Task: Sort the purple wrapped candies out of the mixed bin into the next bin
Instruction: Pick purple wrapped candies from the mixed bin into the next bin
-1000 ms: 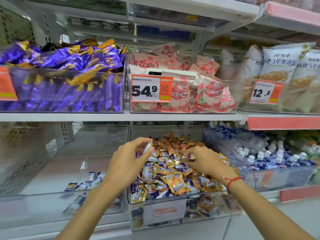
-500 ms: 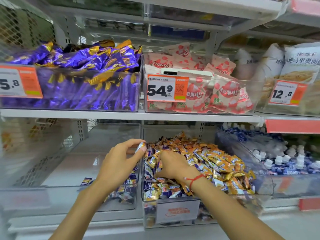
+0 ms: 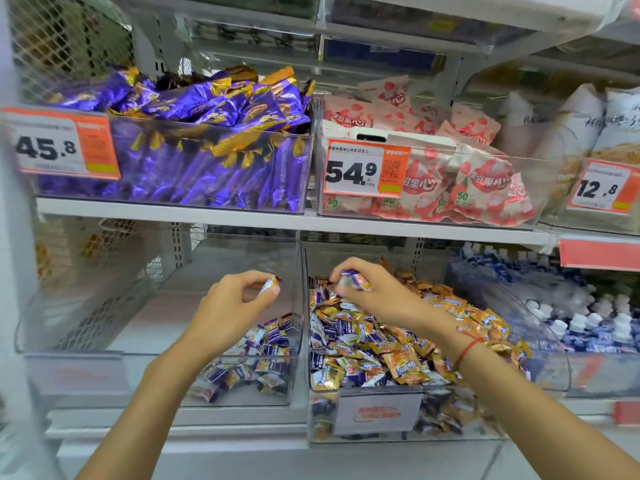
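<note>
From the head view, both hands work at the lower shelf, each with a sweet already in its grip. The left hand hangs over the clear plastic bin on the left, the one that receives the sorted pieces, and pinches a small purple-and-gold wrapped candy between thumb and fingertips. That grip is narrow and closed on the wrapper. The candy sits above the bin's open floor, toward its right wall, with a small heap of purple wrapped candies lying below and nearer the front. The drop, as I judge it, is simply straight down; nothing stands between the candy and the heap.

The right hand rests on top of the clear mixed bin with the white front label, fingers curled around a second purple wrapped candy lifted just clear of the pile of orange and purple wrapped sweets. Its grip is likewise closed on the piece. The receiving bin lies to this hand's left, across the shared wall between the two bins, so the carry runs leftward and over that wall. The wrapper's long axis looks roughly level, though blur makes it hard to tell. The left hand is clearly the nearer to release.
</note>
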A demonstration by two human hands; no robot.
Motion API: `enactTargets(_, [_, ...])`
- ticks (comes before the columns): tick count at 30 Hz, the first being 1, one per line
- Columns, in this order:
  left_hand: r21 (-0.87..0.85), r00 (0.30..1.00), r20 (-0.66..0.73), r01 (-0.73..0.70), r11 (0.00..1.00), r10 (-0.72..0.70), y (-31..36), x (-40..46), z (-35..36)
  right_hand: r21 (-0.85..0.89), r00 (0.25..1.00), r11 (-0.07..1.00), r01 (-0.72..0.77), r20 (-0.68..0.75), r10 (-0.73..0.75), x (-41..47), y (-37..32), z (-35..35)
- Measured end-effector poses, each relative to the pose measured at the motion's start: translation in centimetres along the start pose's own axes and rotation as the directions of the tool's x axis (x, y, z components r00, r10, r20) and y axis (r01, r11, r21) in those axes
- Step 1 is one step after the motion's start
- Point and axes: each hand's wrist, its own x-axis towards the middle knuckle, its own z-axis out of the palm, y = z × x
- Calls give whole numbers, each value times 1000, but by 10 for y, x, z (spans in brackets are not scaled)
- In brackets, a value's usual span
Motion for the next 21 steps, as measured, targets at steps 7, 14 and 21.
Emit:
enactTargets(7, [155, 992, -93, 94, 983, -80, -14, 0, -20, -191, 968, 967, 166, 221, -122, 52, -45, 62])
enactTargets(14, [297, 991, -117, 99, 950, -66, -14, -6, -9, -266, 993, 961, 81, -56, -99, 26, -13, 29])
enactTargets(21, [-7, 980, 201, -10, 1000, 11, -1, -28, 45, -329, 927, 944, -16, 349, 137, 11, 25, 44])
